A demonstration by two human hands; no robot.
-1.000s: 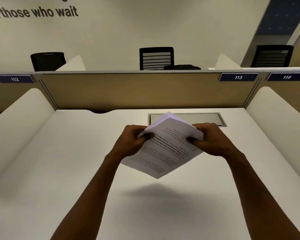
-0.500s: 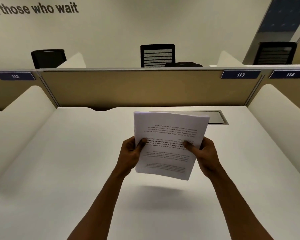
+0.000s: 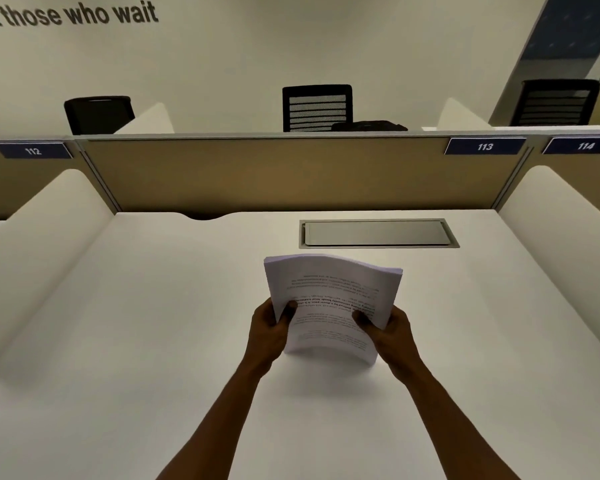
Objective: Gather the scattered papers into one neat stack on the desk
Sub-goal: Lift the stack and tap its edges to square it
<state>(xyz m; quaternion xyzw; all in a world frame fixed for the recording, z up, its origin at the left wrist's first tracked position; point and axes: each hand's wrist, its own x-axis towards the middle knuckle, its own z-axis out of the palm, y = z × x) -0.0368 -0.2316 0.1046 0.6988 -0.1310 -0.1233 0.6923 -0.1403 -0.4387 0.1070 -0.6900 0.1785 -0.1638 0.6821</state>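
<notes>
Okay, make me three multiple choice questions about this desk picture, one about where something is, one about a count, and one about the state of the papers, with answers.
1. Where is the metal cable hatch?
A. Set in the desk beyond the papers
B. On the left divider
C. Under the hands

2. How many numbered blue desk labels show?
A. One
B. Two
C. Three

3. What state are the papers in?
A. Scattered flat on the desk
B. Held on end as one stack, bowed
C. Rolled into a tube

Answers:
1 A, the hatch lies flush in the desk surface behind the stack.
2 C, labels read 112, 113 and 114.
3 B, the left hand and right hand grip its sides, lower edge at the desk.
</notes>
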